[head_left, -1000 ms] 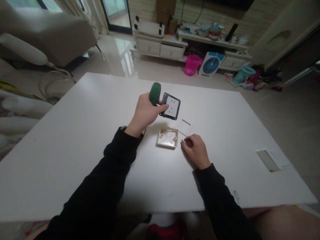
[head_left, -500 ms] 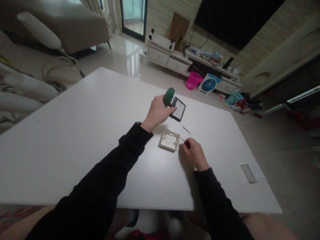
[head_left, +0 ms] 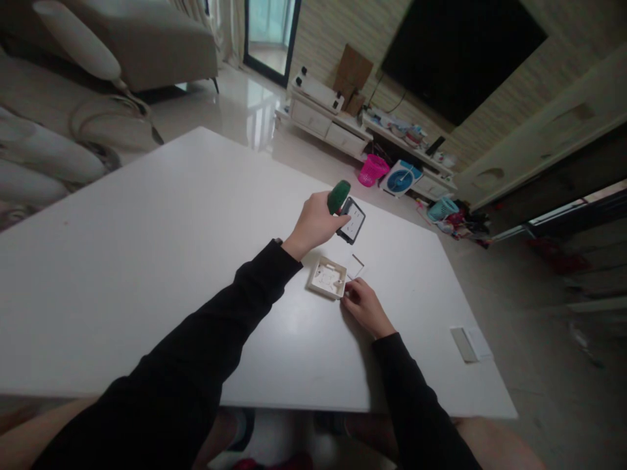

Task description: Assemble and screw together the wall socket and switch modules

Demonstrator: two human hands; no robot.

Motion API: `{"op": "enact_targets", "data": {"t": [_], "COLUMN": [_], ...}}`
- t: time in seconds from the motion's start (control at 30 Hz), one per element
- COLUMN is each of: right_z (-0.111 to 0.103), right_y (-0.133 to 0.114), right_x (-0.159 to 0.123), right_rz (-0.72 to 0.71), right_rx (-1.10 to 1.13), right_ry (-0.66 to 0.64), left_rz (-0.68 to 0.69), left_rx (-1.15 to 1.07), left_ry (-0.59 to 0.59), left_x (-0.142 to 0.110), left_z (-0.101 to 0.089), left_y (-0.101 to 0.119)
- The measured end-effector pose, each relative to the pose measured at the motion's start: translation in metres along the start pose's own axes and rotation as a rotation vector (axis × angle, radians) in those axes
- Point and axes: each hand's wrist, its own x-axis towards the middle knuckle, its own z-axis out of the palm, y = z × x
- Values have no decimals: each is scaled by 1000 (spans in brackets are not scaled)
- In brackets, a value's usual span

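Note:
My left hand (head_left: 316,225) is closed around a screwdriver with a green handle (head_left: 338,197) and a wall socket (head_left: 353,223) with a white slotted face and a dark rim. Its thumb presses on the socket's face, above the table. Below lies an open, square white mounting box (head_left: 327,277), its hollow side up. At the box's right corner is my right hand (head_left: 366,308), fingers curled and pinched against the wall there; the fingertips are partly hidden. A thin white frame (head_left: 356,266) lies just behind the box.
The white table (head_left: 171,274) spans the foreground. Near its right edge lies a flat grey and white piece (head_left: 465,344). Beyond are a low cabinet (head_left: 326,127), a pink basket (head_left: 373,171), a boxed blue fan (head_left: 401,178) and a sofa (head_left: 161,52).
My right hand has moved left onto the corner of the mounting box. My left hand still holds the socket and screwdriver, nearly in place. The camera view has shifted slightly.

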Motion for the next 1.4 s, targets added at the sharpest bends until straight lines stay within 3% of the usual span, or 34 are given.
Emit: {"op": "enact_targets", "data": {"t": [0.17,0.37,0.47,0.67,0.8,0.9,1.07,1.2,1.3,1.4], "right_z": [6,22,24,9,-8,-17,-16,-4,1,-1], "right_y": [-5,-4,-2,-1,5,4,-15,-24,-27,-28], "right_x": [-10,-21,-19,-15,-16,-3,50,88,97,88], "right_rz": [9,79,60,23,38,6,-152,-239,-260,-248], "right_rx": [75,86,82,44,44,63,-54,-233,-247,-194], "right_ry": [10,137,140,31,153,209,28,-30,-40,8], "left_rz": [0,-2,4,-9,-11,6,-7,-10,-2,-3], "left_rx": [2,3,-7,-14,-2,-5,-17,-20,-12,-10], "left_ry": [2,22,22,18,15,37,52,66,75,65], "left_x": [0,0,0,-2,-3,-2,-1,0,1,2], "left_z": [1,3,2,1,1,0,-3,-4,-5,-4], "left_y": [1,2,3,6,8,8,8,8,7,7]}}
